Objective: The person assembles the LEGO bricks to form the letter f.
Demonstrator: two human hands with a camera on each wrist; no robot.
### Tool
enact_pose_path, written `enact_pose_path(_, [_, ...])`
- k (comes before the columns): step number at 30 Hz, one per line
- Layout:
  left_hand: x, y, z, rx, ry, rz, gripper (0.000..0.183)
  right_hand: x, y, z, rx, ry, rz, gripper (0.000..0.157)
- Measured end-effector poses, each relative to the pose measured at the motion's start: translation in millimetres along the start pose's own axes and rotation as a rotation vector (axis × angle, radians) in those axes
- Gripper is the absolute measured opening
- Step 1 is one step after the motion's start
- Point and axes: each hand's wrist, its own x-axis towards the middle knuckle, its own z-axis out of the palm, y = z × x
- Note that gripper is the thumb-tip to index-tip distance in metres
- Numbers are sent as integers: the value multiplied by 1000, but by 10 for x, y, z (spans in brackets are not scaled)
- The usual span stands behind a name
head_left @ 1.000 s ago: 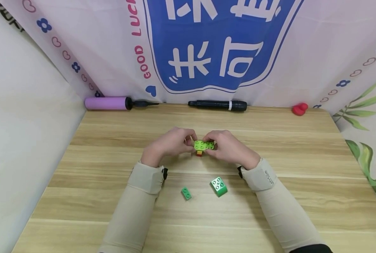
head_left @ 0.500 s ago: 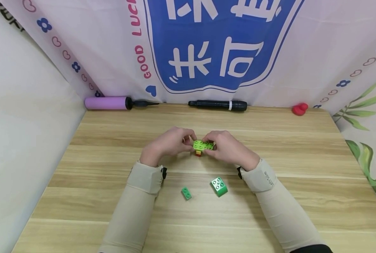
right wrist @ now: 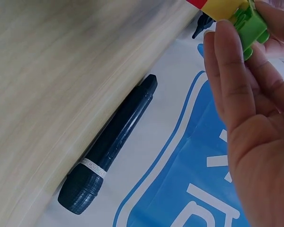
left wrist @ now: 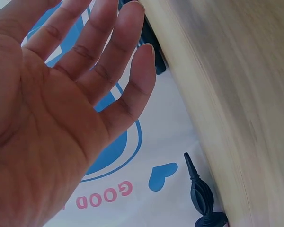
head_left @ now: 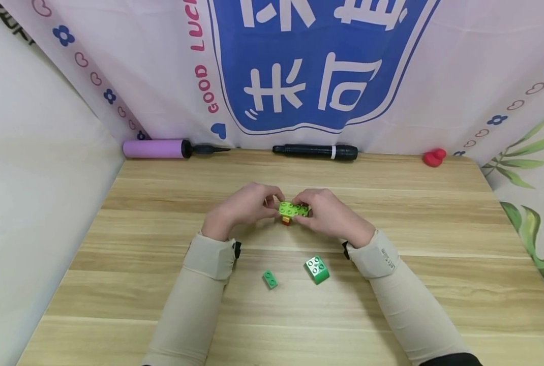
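Note:
A lime-green toy building brick (head_left: 291, 209) with studs on top is held above the tabletop between both hands. Under its left part sit a yellow brick (right wrist: 223, 9) and a red brick (head_left: 285, 222). My left hand (head_left: 246, 206) pinches the lime brick's left end with thumb and index finger; in the left wrist view the other fingers are loosely bent and the brick is out of sight. The fingers of my right hand (head_left: 329, 213) grip its right end and cover part of it. Nearer the front lie a small green two-stud brick (head_left: 269, 279) and a larger green brick with a rounded side (head_left: 316, 270).
Along the back edge of the wooden table (head_left: 162, 284) lie a purple hand pump (head_left: 155, 149), a black microphone-shaped object (head_left: 315, 152) and a red toy (head_left: 434, 157). A printed cloth (head_left: 162, 76) hangs behind them.
Both hands have shifted slightly left with the joined bricks, which have also risen a little in the head view. The two green bricks on the table stay where they were.

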Motion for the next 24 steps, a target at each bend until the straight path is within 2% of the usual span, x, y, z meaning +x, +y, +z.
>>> enact_pose_path(9, [5, 23, 8, 44, 13, -13, 29, -32, -56, 36, -42, 53, -44, 22])
enact_pose_path(18, [-3, 46, 22, 72, 16, -43, 23, -31, -115, 113, -58, 41, 28, 26])
enact_pose_path(24, [-5, 57, 38, 76, 7, -43, 23, -53, -80, 87, -35, 43, 10, 25])
